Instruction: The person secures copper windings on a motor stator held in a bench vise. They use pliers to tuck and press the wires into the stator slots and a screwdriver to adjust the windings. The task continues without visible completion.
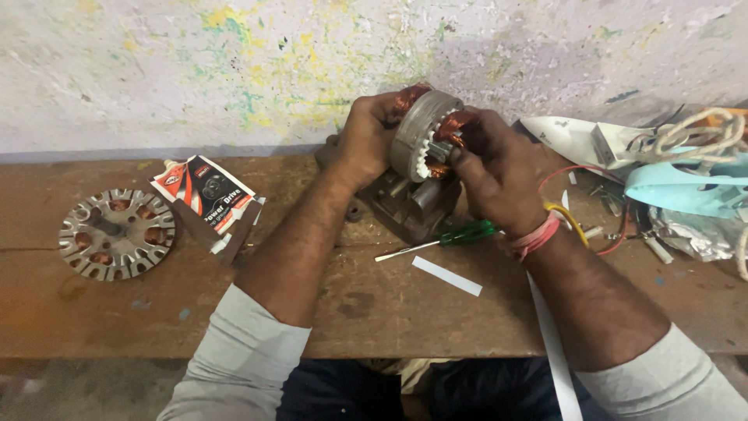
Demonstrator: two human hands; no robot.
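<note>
Both my hands hold a round grey motor stator (pixel 418 129) with copper windings and white slot liners, tilted on edge above a dark metal bench vise (pixel 409 204). My left hand (pixel 365 140) grips its left rim. My right hand (pixel 487 168) pinches the windings on its right side; red and yellow bands circle that wrist. A green-handled screwdriver (pixel 448 236) lies on the wooden bench (pixel 366 312) below my hands.
A second flat stator (pixel 117 231) lies at the bench's left, next to an open small carton (pixel 209 199). White paper strips (pixel 447 275) lie near the front. At the right sit pale appliance parts, a cord and wires (pixel 678 164). A paint-splattered wall stands behind.
</note>
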